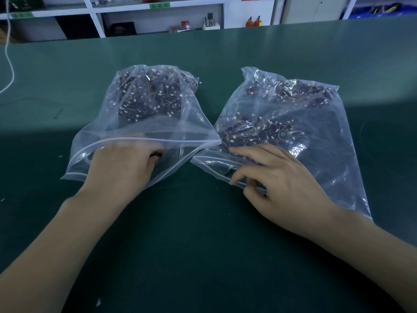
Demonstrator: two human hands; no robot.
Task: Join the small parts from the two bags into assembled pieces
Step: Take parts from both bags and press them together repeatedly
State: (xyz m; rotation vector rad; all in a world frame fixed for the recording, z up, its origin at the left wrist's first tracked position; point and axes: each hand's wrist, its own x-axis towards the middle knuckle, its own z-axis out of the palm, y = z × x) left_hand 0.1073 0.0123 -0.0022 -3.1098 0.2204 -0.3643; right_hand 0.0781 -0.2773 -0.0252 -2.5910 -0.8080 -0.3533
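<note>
Green matting covers the surface (203, 256), which runs from the near edge to the white shelving (158, 16) along the back wall. On it lie two clear zip bags side by side, their mouths toward the person and their near corners touching in the middle.

Left of the pair, the left bag (94, 123) stands puffed up, with a heap of small parts (149, 98) piled at its far end: dark pieces with thin wires and tiny white connectors. Its mouth gapes, and the left hand (121, 168) is pushed inside through the opening, palm down, fingers curled. Something dark shows at the fingertips (155, 154), but whether the grip has closed on a part I cannot tell, as the plastic and the hand itself hide it.

Beside it, the right bag (327, 154) lies flatter and angled off to the right. Its parts (259, 134) sit in two clumps, one near the mouth and one at the far end. The right hand (277, 177) rests on top of this bag near the zip strip (216, 159). Its fingers are spread and loosely bent, the forefinger reaching toward the near clump, the thumb at the bag's lip; this grip is wide and holds nothing that I can make out.

A white cord (9, 53) hangs down at the far left. Two small orange-red bottles (253, 21) stand on the shelf behind. No joined piece lies on the matting.
</note>
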